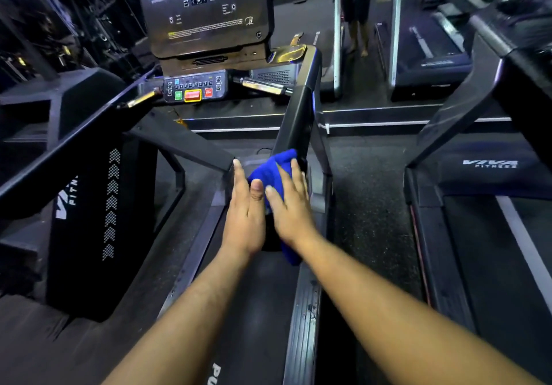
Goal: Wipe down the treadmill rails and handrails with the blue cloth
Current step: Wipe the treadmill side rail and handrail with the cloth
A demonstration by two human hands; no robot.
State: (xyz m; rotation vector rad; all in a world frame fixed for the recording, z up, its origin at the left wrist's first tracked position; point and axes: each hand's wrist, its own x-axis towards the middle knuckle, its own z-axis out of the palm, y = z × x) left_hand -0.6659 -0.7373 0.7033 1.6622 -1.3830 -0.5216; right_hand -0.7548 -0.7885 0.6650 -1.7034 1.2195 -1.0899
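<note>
Both hands [268,205] flat on blue cloth [273,169], against handrail [298,109].

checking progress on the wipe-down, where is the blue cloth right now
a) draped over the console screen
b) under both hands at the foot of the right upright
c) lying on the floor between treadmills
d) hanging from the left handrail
b: the blue cloth sits beneath the left hand and right hand, against the bottom of the right upright.
</note>
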